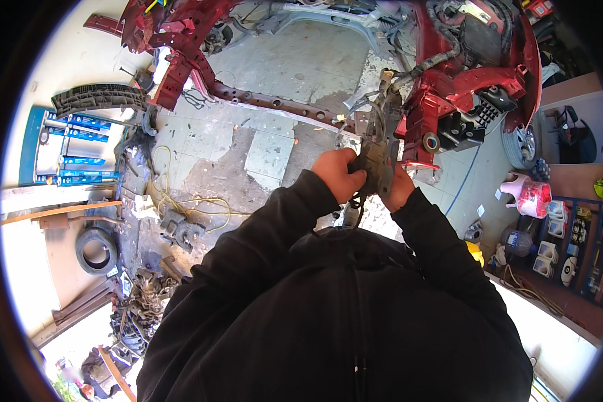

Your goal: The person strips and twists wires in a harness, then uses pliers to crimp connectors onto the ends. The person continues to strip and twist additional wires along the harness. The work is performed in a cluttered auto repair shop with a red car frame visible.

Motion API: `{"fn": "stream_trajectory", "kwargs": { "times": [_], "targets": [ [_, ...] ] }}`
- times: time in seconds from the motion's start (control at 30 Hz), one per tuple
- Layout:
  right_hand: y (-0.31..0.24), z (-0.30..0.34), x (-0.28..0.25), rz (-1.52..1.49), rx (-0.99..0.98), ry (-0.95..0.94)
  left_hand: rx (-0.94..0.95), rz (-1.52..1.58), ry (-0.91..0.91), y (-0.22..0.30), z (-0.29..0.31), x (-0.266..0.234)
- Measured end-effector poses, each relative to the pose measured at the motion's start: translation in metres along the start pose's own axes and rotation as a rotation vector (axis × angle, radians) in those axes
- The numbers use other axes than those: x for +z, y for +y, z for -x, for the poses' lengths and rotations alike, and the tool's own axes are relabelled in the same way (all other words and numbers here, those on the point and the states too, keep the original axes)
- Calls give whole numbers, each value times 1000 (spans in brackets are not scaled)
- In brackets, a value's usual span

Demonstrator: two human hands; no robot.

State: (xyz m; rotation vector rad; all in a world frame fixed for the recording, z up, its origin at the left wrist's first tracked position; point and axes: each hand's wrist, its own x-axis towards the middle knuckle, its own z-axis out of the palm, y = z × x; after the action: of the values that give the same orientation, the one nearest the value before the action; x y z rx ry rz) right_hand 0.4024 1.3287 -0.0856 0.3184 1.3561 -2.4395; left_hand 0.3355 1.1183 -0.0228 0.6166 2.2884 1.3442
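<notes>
Beside the glossy metal car frame (419, 124), the part (380, 164) I hold looks matt plastic; my sleeves (264, 218) are matt cloth.

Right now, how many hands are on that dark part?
2: the left hand holds the dark part from its left; the right hand, partly hidden, is at its right.

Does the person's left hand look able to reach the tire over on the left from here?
Probably not: the left hand is closed on the dark part, and the tire sits well off to the left, with a grey mechanical part lying between.
</notes>
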Motion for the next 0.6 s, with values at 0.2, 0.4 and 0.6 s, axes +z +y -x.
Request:
{"fn": "stream_trajectory", "kwargs": {
  "times": [0.2,0.4,0.6],
  "targets": [
    [-11,3,20,568,-218,-134,-94,245,25,-18,0,7],
    [-14,-3,32,124,99,4,-267,561,-32,-37,-1,16],
    [1,2,4,358,95,186,54,187,216,-27,5,-23]
  ]
}}
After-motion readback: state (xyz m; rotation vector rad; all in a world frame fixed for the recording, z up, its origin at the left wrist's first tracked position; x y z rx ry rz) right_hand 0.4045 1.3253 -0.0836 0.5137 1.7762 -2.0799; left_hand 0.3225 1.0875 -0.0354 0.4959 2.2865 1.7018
